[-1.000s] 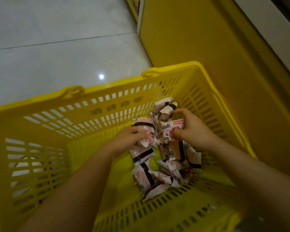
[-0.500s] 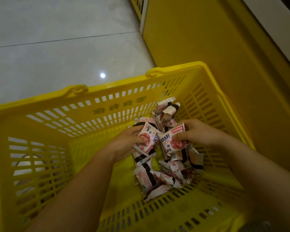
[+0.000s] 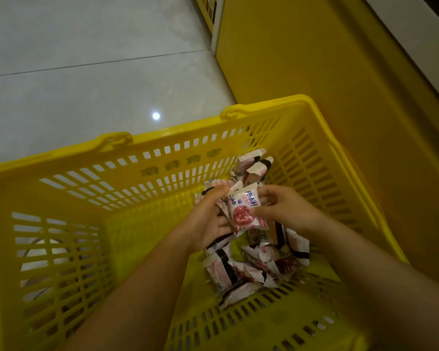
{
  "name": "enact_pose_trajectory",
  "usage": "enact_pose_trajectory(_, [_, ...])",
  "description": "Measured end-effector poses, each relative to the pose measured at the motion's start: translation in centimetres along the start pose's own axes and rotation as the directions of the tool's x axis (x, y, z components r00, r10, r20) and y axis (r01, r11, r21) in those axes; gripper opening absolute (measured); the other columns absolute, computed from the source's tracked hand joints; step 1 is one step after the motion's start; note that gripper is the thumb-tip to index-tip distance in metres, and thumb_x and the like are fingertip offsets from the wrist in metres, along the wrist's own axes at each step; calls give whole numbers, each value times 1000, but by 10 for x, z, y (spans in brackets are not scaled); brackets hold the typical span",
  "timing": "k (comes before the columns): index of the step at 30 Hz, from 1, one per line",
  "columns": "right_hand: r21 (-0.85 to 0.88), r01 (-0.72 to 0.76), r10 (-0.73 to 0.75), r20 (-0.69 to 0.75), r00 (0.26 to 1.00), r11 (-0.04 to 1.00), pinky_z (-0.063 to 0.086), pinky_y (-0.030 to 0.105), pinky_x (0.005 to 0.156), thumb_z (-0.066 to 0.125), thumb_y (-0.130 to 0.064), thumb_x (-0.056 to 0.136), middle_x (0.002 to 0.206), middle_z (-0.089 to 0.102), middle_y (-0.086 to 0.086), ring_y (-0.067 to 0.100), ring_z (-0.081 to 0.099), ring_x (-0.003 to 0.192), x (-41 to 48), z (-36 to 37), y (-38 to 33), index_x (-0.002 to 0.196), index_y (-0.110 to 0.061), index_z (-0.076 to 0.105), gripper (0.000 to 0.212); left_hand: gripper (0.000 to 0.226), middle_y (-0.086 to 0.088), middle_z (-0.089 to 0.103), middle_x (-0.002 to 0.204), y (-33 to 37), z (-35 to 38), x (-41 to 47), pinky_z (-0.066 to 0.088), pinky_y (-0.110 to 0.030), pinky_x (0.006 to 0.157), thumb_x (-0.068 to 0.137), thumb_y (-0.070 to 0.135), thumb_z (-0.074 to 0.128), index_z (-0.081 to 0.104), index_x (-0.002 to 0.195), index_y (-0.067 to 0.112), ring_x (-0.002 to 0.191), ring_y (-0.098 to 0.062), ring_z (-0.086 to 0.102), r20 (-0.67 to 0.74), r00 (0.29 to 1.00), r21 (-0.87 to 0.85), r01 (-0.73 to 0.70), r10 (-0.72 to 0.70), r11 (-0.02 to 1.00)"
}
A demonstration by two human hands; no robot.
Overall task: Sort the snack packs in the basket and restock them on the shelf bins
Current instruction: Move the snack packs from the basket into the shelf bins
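Note:
A yellow slotted basket [image 3: 162, 158] stands on the floor with a heap of small white and pink snack packs [image 3: 249, 269] in its right half. Both my hands are inside it, above the heap. My left hand [image 3: 208, 221] grips a few packs stacked together. On the front of that stack lies a white snack pack with a pink round picture [image 3: 242, 211]. My right hand [image 3: 281, 209] pinches this front pack at its right edge, thumb on its face. More packs [image 3: 254, 165] lean against the far wall of the basket.
A yellow shelf unit side panel [image 3: 314, 72] rises just right of the basket, with a white ledge [image 3: 416, 39] above it. Pale tiled floor [image 3: 86, 72] spreads to the left and beyond. No shelf bins show from here.
My hands have come together. The pack in my right hand now lies against the packs in my left hand, where before each hand held its own apart.

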State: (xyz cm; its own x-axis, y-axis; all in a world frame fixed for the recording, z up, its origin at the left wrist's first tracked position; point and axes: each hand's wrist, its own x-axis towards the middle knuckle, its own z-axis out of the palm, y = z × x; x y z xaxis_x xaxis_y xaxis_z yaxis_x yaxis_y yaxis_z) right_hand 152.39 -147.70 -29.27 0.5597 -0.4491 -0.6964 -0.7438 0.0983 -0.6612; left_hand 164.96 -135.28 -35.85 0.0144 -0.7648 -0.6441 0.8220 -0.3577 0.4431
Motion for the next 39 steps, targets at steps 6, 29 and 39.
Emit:
enact_pose_trajectory(6, [-450,246,-394,-273,878,859,44,24,94,69,-24,86,127,46,-3,11,49,117,14,9,0,128,-27,56,44,55,-11,68,110,0,-7,6,59,-35,70,78,26,77,53,126,14,88,-22,73,-245,959,236,-85,144,968])
enact_pose_trajectory(29, [-270,212,-309,-397,864,939,48,8,69,68,-1,81,121,41,-11,1,49,96,10,4,2,130,-23,45,58,42,-15,63,114,-5,-29,4,58,-31,62,91,11,59,43,130,15,89,-26,70,-300,945,385,-5,130,923])
enact_pose_trajectory(39, [264,-56,52,20,998,963,59,38,74,55,0,89,99,71,10,25,71,86,15,3,-3,98,-16,66,21,41,-7,63,120,0,-29,-3,58,-34,70,94,16,59,45,131,25,97,-23,69,-158,987,207,60,-27,976])
